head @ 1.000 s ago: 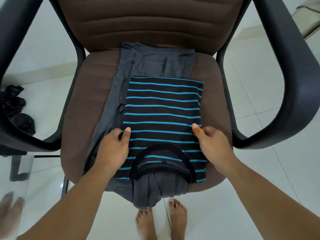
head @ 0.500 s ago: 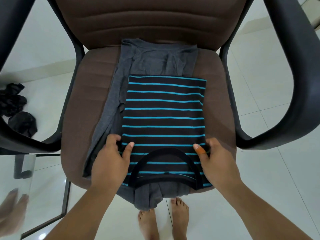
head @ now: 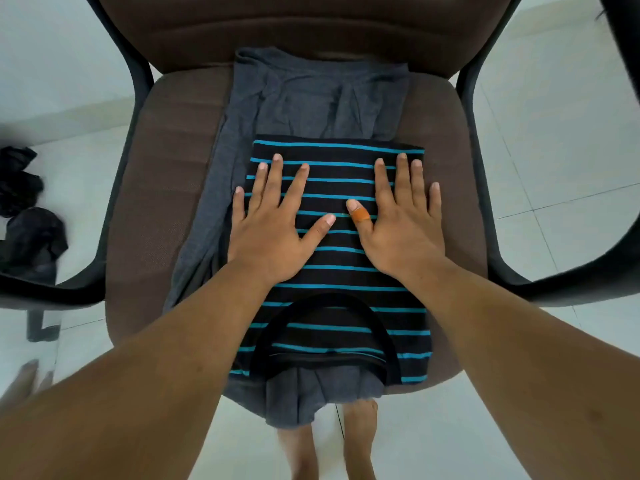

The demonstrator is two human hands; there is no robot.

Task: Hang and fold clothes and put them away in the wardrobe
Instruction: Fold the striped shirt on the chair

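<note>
On the brown chair seat lies our folded striped shirt, black with blue lines, and it sits on top of a gray garment that pokes out at the far side, the left side and the near edge. We have both hands flat on the shirt. Our left hand rests on the left half with its fingers straight and spread, and our right hand rests on the right half the same way, with an orange plaster around the thumb. Neither hand grips anything; they only press down. The neck hole of the shirt is at the near end, close to the edge of the seat. We think we are smoothing the fold so it stays neat. What could go wrong? The gray garment hangs over the near edge of the seat, so if we push toward ourselves, both clothes could slide off onto the white floor. If we lift the shirt with only one hand, the fold could open up. On the left, on the floor, some dark clothes lie in a heap, and we may still have to fold them too.
</note>
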